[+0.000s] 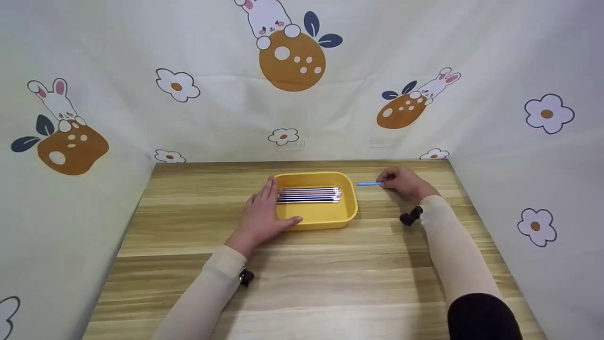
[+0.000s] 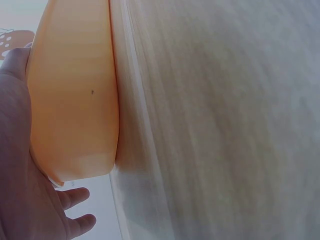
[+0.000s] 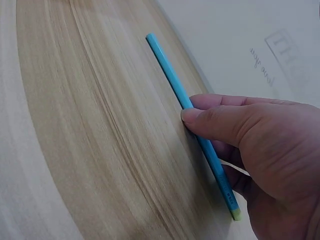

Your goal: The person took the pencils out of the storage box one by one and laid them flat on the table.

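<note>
"What does the person have in the right hand (image 1: 403, 183)?"

"A blue pencil (image 1: 369, 184). Thumb and fingertips pinch it around the middle of its length, and the rest of the hand curls in behind. One end is yellow-green, and that end sits back near the palm."

"Where is it, exactly?"

"Just to the right of the yellow tray (image 1: 325, 215), with the plain tip pointing at the rim and a small gap between. It's low over the wooden table (image 1: 306, 274); I can't tell whether it touches the wood."

"And the left hand (image 1: 262, 212)?"

"Spread wide against the tray's left end. The fingers lie fairly straight along that side, and the thumb reaches over the near rim. It rests on the tray rather than wrapping round it."

"Is there anything in the tray?"

"A row of striped pencils (image 1: 309, 195), side by side, running left to right, pale ends toward the right. A strip of bare yellow floor shows in front of them."

"And around the table?"

"Pale cloth (image 1: 222, 123) printed with rabbits, orange fruit and white flowers."
</note>
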`<action>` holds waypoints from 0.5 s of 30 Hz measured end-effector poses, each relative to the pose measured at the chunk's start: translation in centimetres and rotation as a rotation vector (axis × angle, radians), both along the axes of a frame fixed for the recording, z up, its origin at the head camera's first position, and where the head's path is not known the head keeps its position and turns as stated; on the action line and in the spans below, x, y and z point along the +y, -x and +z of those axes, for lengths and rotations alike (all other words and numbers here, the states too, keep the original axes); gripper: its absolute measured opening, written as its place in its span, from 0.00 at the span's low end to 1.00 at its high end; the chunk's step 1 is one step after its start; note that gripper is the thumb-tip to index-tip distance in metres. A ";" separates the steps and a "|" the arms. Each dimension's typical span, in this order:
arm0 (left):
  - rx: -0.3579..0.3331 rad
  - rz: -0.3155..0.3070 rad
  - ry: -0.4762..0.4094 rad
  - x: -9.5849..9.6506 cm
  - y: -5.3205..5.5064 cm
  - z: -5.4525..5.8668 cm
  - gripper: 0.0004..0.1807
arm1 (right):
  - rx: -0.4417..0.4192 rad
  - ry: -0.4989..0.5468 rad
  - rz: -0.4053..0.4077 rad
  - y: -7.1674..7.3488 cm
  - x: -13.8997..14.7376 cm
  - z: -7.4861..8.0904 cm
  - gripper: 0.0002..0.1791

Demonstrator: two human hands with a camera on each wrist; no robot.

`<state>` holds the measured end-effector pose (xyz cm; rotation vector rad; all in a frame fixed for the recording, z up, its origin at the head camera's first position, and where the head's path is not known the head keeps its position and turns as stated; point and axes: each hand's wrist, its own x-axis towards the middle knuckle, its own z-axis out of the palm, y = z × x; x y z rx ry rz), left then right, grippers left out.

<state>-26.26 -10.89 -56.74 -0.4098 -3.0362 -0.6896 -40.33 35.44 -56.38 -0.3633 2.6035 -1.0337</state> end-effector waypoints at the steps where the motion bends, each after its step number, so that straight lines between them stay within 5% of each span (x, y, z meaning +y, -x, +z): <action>1: -0.003 0.004 0.002 0.0 0.0 0.0 0.75 | -0.001 0.004 0.003 0.0 0.0 0.0 0.10; 15: 0.004 0.003 -0.010 0.1 -0.2 0.2 0.74 | 0.037 0.112 -0.124 -0.6 -0.5 -0.5 0.12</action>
